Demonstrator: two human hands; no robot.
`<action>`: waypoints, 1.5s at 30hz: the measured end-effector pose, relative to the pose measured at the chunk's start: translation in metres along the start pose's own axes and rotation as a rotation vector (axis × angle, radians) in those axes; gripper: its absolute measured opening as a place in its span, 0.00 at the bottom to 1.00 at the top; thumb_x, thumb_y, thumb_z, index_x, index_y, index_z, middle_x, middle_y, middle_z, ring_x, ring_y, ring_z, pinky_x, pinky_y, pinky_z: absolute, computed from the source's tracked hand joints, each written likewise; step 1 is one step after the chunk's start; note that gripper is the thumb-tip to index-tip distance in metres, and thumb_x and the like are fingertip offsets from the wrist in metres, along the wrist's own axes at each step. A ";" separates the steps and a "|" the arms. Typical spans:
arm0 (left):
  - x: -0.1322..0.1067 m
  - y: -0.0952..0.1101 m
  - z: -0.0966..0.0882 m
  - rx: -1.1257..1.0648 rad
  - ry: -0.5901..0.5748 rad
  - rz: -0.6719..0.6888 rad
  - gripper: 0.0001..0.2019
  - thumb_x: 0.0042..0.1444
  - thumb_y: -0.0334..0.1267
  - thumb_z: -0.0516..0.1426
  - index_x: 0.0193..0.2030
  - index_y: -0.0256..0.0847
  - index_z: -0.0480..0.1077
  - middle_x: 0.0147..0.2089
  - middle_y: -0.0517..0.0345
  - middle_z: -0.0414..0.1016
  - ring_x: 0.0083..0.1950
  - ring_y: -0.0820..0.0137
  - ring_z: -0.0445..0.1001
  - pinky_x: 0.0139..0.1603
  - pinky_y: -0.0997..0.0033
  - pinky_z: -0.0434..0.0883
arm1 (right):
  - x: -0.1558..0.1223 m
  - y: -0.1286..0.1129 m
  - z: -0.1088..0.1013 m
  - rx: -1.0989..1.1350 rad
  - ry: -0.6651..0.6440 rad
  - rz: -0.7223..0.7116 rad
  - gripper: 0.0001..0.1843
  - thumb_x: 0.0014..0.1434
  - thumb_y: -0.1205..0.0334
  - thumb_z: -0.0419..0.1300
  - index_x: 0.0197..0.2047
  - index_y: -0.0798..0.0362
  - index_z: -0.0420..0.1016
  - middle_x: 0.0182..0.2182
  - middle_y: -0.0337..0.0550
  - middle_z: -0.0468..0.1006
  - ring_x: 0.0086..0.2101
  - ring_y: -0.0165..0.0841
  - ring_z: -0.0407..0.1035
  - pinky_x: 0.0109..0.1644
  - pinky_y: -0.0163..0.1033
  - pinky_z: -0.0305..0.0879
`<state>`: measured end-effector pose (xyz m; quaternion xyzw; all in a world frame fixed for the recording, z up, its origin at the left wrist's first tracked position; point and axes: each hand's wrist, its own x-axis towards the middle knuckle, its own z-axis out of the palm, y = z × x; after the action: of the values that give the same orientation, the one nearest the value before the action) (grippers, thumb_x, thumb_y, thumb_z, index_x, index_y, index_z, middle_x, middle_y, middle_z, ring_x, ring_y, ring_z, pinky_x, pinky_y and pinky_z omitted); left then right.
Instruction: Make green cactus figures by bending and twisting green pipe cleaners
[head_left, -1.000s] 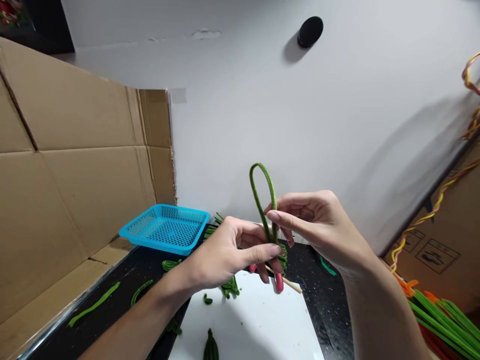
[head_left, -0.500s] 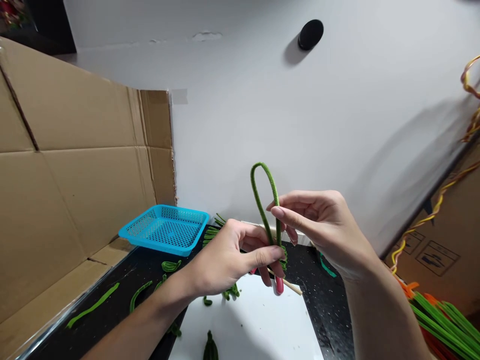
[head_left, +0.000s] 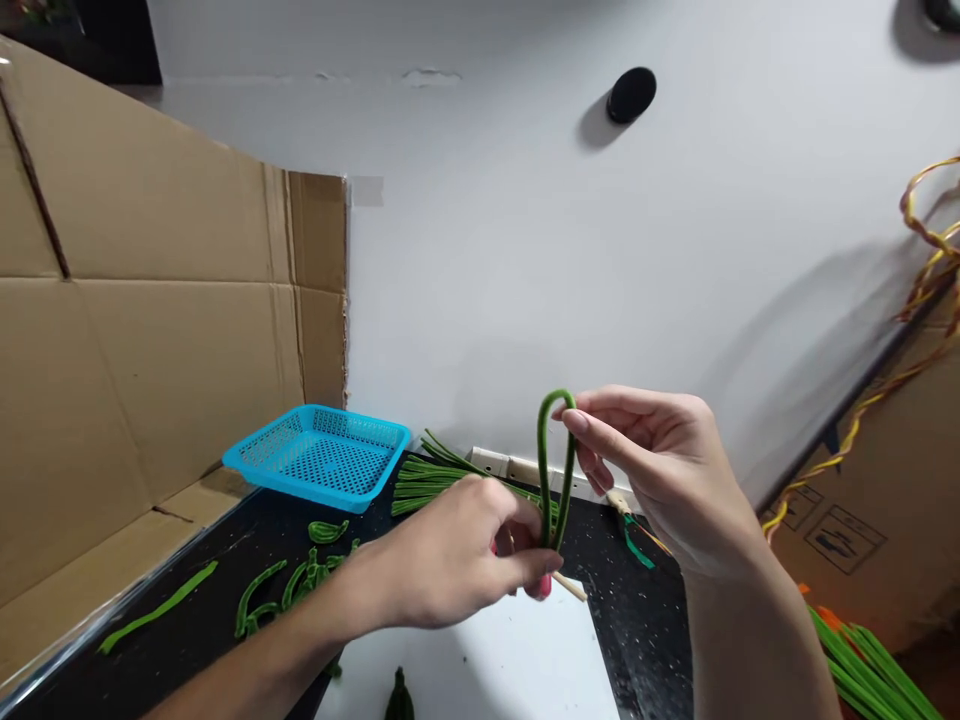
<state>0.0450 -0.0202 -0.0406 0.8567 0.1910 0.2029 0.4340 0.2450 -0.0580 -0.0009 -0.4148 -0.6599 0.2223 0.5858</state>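
A green pipe cleaner, bent into a narrow upright loop, stands above the white board. My left hand is closed on the loop's lower part, thumb against curled fingers. A red piece pokes out below those fingers; its kind is hidden. Near the top of the loop, my right hand pinches its right side between thumb and index finger. Behind my left hand lies a bundle of green pipe cleaners. A pale stick shows beside my left fingertips.
A blue perforated basket stands at the back left, beside cardboard walls. Several bent green pieces lie on the black table. A dark green pipe-cleaner shape rests on the board. Bright green stems are at the lower right.
The loop is shorter above my left hand and its top sits lower. My left hand has moved down slightly, and my right hand now pinches closer to the loop's top. The view shifted a little.
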 end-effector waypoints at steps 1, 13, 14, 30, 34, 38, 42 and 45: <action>0.000 -0.002 0.000 0.035 -0.015 0.008 0.10 0.66 0.38 0.61 0.45 0.40 0.86 0.34 0.54 0.84 0.34 0.67 0.78 0.35 0.70 0.69 | -0.001 0.001 -0.001 -0.011 0.012 -0.005 0.11 0.57 0.55 0.77 0.36 0.53 0.86 0.17 0.37 0.73 0.18 0.26 0.63 0.19 0.32 0.59; -0.004 -0.002 -0.007 0.161 0.025 0.056 0.11 0.67 0.38 0.58 0.43 0.44 0.85 0.29 0.60 0.75 0.29 0.70 0.69 0.30 0.71 0.61 | -0.007 -0.008 -0.010 -0.129 0.033 -0.070 0.09 0.57 0.56 0.77 0.39 0.49 0.87 0.19 0.37 0.74 0.19 0.27 0.64 0.20 0.32 0.62; -0.004 -0.002 -0.008 0.176 0.025 0.054 0.12 0.67 0.38 0.58 0.43 0.44 0.85 0.28 0.61 0.74 0.28 0.71 0.68 0.30 0.71 0.60 | -0.007 -0.007 -0.010 -0.125 0.025 -0.064 0.10 0.56 0.57 0.78 0.39 0.49 0.87 0.19 0.37 0.74 0.19 0.27 0.64 0.20 0.32 0.61; -0.013 0.006 -0.027 -0.210 -0.024 -0.056 0.12 0.70 0.43 0.56 0.36 0.40 0.67 0.32 0.58 0.76 0.34 0.70 0.74 0.35 0.72 0.69 | -0.001 0.000 -0.011 -0.332 0.295 -0.107 0.12 0.56 0.53 0.76 0.36 0.52 0.84 0.22 0.41 0.74 0.22 0.31 0.66 0.21 0.36 0.60; -0.011 -0.003 -0.038 -0.394 0.061 0.038 0.13 0.70 0.46 0.59 0.38 0.40 0.66 0.31 0.60 0.75 0.33 0.71 0.76 0.40 0.69 0.74 | -0.005 -0.006 -0.025 -0.251 0.239 -0.037 0.16 0.59 0.51 0.75 0.28 0.51 0.80 0.20 0.38 0.71 0.21 0.29 0.63 0.23 0.36 0.61; -0.006 -0.012 -0.048 -0.407 0.247 0.194 0.15 0.74 0.47 0.57 0.38 0.38 0.67 0.29 0.62 0.74 0.27 0.74 0.77 0.36 0.70 0.72 | -0.011 -0.013 -0.043 -0.250 0.004 0.008 0.23 0.60 0.47 0.73 0.22 0.51 0.76 0.18 0.38 0.69 0.21 0.29 0.63 0.24 0.35 0.59; -0.004 -0.014 -0.052 -0.435 0.376 0.291 0.16 0.73 0.46 0.58 0.37 0.36 0.70 0.30 0.62 0.73 0.26 0.75 0.76 0.31 0.73 0.73 | -0.011 -0.017 -0.050 -0.377 -0.194 0.046 0.24 0.60 0.44 0.72 0.21 0.51 0.78 0.18 0.41 0.73 0.21 0.30 0.66 0.23 0.35 0.59; -0.004 -0.015 -0.051 -0.424 0.402 0.301 0.17 0.73 0.47 0.59 0.36 0.36 0.71 0.30 0.62 0.72 0.26 0.76 0.75 0.31 0.74 0.74 | -0.009 -0.016 -0.047 -0.392 -0.221 0.054 0.25 0.62 0.41 0.69 0.23 0.51 0.79 0.19 0.41 0.74 0.21 0.31 0.68 0.25 0.35 0.61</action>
<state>0.0128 0.0202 -0.0260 0.7085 0.0976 0.4653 0.5215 0.2856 -0.0835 0.0168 -0.5114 -0.7391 0.1496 0.4121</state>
